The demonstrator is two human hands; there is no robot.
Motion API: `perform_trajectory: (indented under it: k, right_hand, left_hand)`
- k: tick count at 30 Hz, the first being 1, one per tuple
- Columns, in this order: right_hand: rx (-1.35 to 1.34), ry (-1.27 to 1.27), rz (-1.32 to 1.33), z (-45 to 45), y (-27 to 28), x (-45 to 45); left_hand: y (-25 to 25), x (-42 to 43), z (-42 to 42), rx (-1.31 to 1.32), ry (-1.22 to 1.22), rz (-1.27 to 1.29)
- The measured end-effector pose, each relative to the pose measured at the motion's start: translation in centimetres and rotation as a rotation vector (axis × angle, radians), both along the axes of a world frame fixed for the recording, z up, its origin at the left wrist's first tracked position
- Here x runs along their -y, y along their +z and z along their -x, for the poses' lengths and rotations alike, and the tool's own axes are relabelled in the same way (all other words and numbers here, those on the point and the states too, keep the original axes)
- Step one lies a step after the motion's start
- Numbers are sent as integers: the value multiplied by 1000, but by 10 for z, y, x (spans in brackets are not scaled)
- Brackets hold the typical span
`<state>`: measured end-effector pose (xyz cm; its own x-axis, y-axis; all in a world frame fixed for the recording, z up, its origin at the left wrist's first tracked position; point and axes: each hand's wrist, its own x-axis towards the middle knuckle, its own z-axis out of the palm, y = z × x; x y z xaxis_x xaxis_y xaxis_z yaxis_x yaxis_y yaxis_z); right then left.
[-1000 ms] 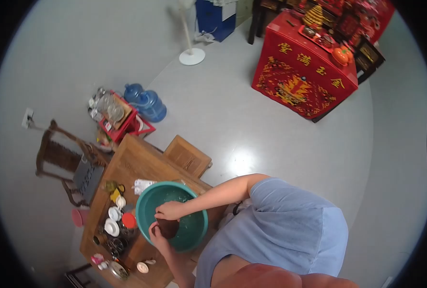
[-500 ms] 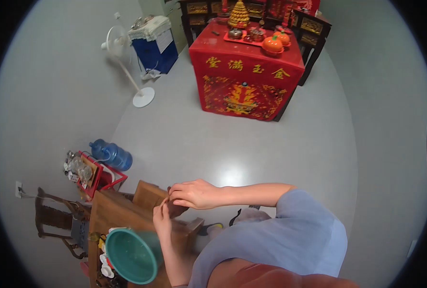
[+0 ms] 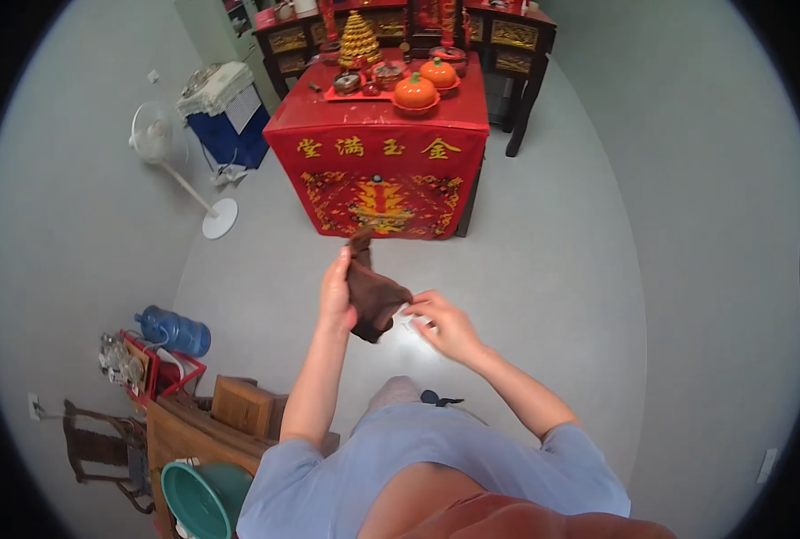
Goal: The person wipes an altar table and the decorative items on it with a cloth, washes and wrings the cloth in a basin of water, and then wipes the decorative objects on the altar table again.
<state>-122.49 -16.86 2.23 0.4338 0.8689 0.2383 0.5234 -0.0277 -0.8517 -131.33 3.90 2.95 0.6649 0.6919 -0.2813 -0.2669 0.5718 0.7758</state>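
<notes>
A dark brown cloth (image 3: pixel 373 292) hangs bunched in the air in front of my body. My left hand (image 3: pixel 335 292) is closed on its left side, and part of the cloth sticks up above the fingers. On the other side, my right hand (image 3: pixel 447 331) pinches the cloth's right edge. Something small and white shows beside those fingertips, too small to name. Below the cloth is the pale floor.
Ahead stands a red-draped table (image 3: pixel 377 144) with orange pumpkin-shaped pots (image 3: pixel 415 92) and a golden tower (image 3: pixel 360 40). A white fan (image 3: pixel 184 184) is at left. Lower left are a wooden table (image 3: pixel 180 436), green bucket (image 3: pixel 198 503) and blue water bottle (image 3: pixel 175 331).
My hands have moved forward, away from the wooden table, and further apart, with the brown cloth now spread between them. The view has turned, so the room's furniture sits further left.
</notes>
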Motion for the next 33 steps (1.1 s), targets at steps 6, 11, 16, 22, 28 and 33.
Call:
perform_trajectory:
  k: [6,11,16,22,28,33]
  right_hand:
    - [-530,-344,219,-135,-35,28]
    - [-1122,-47,-360,-240,-78,59]
    - [-1102,-220,-314,-330,-62,44]
    - [-1141,-222,-311,-377,-62,5]
    - [-1938,310,-788,-428,-99,-105]
    - [-2015,496,-576,-424,-89,-199]
  left_hand:
    - [41,74,-123,189,-637,-898]
    - [57,116,-196,315,-1023,-1542]
    - [37,85,-283,559,-1254,-984]
    - [-10,58,-376,691,-1028,528]
    - [-31,3,-424,738,-654,547]
    - [-4,-60,-409,704,-498,75]
